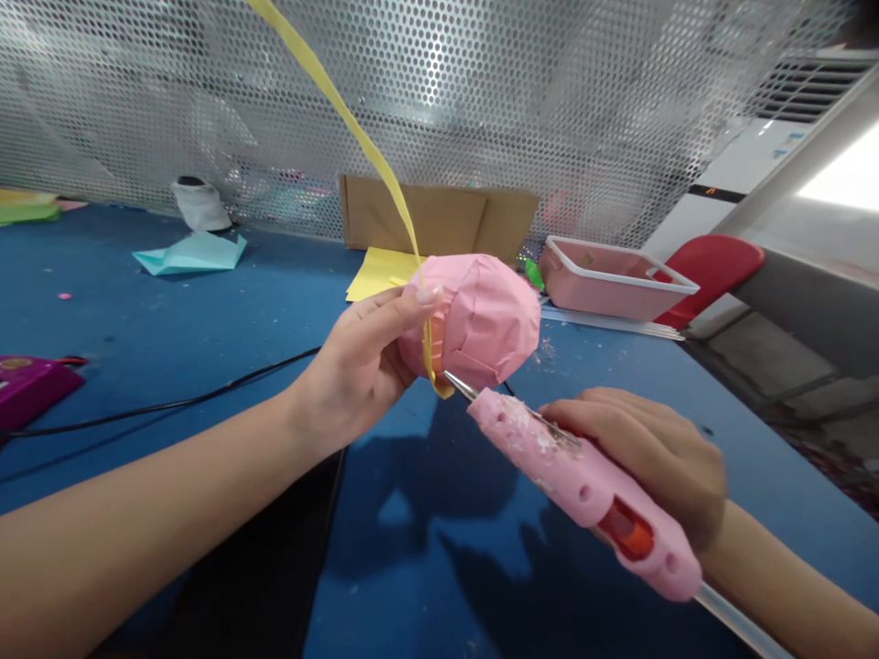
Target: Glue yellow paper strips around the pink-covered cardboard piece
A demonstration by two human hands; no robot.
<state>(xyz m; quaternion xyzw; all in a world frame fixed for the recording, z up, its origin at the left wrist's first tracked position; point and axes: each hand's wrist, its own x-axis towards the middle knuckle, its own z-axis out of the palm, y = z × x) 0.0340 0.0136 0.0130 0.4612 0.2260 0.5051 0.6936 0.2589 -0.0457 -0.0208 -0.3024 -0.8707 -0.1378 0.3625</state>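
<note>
My left hand [367,361] is closed around a rounded pink paper piece [491,316], its thumb lying on top. A long yellow paper strip [374,156] runs down from the upper left, under that thumb, and curls along an orange band [438,340] on the piece. In my right hand [652,448] is a pink hot glue gun [549,458], with a clear glue stick [738,622] sticking out of its back. The gun's metal nozzle [459,384] points at the lower end of the band, at or very near the strip. My right fingers are partly hidden behind the gun.
On the blue table [226,316] lie yellow sheets [377,272], a folded light blue paper [192,253] and a black cable [226,389]. A pink basket [614,284] stands at the back right, near a cardboard piece [432,215]. Perforated metal mesh [515,101] borders the back.
</note>
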